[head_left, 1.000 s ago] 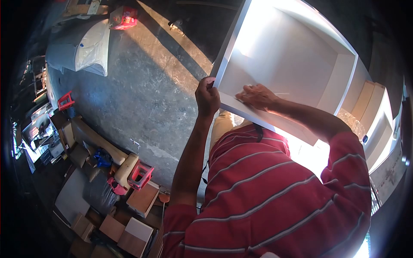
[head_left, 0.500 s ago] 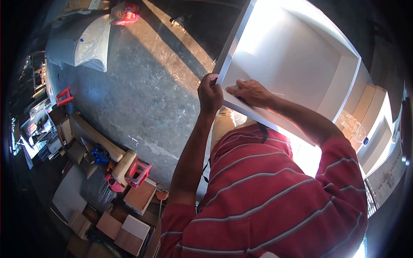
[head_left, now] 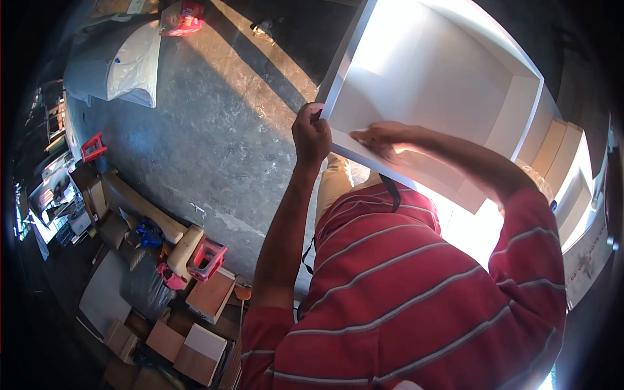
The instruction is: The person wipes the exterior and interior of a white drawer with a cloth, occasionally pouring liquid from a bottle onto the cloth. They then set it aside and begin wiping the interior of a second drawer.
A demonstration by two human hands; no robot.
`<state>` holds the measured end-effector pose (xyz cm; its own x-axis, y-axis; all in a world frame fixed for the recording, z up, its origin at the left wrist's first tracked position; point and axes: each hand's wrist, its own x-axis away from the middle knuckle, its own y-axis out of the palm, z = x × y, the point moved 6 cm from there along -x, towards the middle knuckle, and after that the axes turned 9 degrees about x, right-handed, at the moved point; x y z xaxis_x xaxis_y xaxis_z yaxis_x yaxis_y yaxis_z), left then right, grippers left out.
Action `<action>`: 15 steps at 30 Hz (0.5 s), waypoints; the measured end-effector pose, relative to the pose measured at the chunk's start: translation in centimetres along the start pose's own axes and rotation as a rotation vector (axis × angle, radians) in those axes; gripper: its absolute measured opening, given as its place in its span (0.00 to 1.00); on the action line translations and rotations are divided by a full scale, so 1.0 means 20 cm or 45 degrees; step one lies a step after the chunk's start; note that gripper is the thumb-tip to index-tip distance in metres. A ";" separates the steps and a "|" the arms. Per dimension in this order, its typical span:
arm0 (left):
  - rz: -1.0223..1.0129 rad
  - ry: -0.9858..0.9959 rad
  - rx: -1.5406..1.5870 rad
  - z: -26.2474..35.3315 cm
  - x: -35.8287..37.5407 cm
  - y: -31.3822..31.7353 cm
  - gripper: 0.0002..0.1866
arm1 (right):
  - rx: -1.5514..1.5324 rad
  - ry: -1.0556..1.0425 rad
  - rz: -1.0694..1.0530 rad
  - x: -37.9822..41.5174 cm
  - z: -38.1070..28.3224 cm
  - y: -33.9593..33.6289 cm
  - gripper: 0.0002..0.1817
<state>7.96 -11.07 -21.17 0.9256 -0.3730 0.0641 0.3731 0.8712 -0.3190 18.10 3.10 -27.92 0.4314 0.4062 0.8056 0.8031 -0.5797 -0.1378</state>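
Note:
A large white open box like a drawer point(head_left: 426, 84) is tilted in front of my body, its inside facing me. My left hand point(head_left: 312, 135) is closed around its near left corner, thumb on the rim. My right hand point(head_left: 385, 138) reaches inside the box, close to the near side wall. Its fingers are curled and pressed together, slightly smeared by motion; whatever they may hold is hidden.
White and tan box pieces point(head_left: 562, 153) stand at the right. Across the concrete floor point(head_left: 214, 130) are a plastic-wrapped piece point(head_left: 133, 68) and a red pack point(head_left: 183, 18). A red stool point(head_left: 207, 259), a worn sofa point(head_left: 146, 208) and wooden boards point(head_left: 198, 354) lie left.
My right hand has shifted a little to the right along the inside of the box, its arm blurred. My left hand keeps its hold; the view has shifted slightly.

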 end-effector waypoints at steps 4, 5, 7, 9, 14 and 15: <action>0.001 -0.042 0.043 0.00 0.01 -0.01 0.14 | 0.064 0.149 0.033 0.03 -0.20 -0.08 0.22; -0.007 -0.027 -0.006 0.01 0.01 -0.01 0.14 | 0.095 0.038 0.067 0.03 -0.20 -0.07 0.21; -0.013 -0.005 -0.047 0.03 -0.01 0.00 0.14 | 0.131 -0.068 0.106 0.05 -0.16 -0.07 0.21; 0.005 -0.022 -0.025 0.04 0.00 0.00 0.15 | 0.599 -0.240 0.326 0.08 -0.16 -0.07 0.19; -0.001 -0.010 0.035 -0.01 -0.01 0.00 0.15 | 0.761 -0.435 0.582 0.11 -0.17 -0.10 0.17; 0.007 0.015 0.048 -0.01 0.00 0.00 0.15 | 0.656 -0.502 0.632 0.11 -0.16 -0.10 0.15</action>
<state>8.00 -11.22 -21.40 0.9270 -0.3717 0.0510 0.3703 0.8845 -0.2838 16.04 2.91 -23.92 0.8224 0.4617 0.3324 0.5273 -0.3991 -0.7501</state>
